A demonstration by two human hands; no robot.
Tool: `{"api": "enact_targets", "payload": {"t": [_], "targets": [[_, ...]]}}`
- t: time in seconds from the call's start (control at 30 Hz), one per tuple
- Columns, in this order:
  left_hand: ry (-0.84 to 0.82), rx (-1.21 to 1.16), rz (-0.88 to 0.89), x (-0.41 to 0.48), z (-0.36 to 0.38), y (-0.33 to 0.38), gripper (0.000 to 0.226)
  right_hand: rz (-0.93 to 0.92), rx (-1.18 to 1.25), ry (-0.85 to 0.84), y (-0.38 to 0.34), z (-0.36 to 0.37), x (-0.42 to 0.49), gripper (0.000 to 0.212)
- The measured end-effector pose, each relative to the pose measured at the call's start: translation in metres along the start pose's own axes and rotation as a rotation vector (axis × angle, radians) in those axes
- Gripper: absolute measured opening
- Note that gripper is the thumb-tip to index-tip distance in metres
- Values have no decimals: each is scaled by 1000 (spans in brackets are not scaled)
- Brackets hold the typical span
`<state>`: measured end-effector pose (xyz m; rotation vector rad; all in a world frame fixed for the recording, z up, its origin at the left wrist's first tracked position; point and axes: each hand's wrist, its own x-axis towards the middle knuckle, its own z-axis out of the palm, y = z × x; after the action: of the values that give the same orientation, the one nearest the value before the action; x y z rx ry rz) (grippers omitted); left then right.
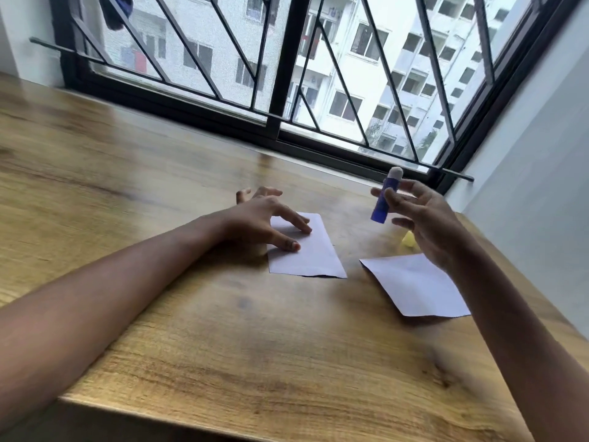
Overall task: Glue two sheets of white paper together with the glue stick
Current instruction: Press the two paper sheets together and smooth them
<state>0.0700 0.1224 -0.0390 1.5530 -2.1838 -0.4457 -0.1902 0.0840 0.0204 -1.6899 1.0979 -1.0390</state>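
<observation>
From the head view, my left hand [261, 218] lies spread, straight fingertips pressing the left paper sheet [307, 253] flat on the wooden table [223, 346]. My right hand [428, 226] pinches the blue glue stick [383, 200] above the table, with its bare glue tip up. The second paper sheet [414, 287] lies apart, below that hand. A blurred yellow thing [409, 240], perhaps the cap, sits beside it.

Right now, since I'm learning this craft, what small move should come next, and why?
Probably turn the glue stick tip-down onto the left sheet: the right hand holds it uncapped, tip up, while the left hand pins that sheet flat.
</observation>
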Motion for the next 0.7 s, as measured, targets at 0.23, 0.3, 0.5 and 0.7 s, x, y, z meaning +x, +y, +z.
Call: {"api": "enact_targets", "payload": {"t": [0.23,0.3,0.5,0.7], "targets": [[-13,-24,26,0,0,-4,44,-36,-209,145,22,11,62,22],[-12,-33,26,0,0,-5,46,-23,-284,173,29,19,70,28],[-10,-19,33,1,-1,-5,37,16,-339,193,43,32,75,34],[-17,-4,52,1,-1,-6,34,42,-423,185,42,30,70,40]]}}
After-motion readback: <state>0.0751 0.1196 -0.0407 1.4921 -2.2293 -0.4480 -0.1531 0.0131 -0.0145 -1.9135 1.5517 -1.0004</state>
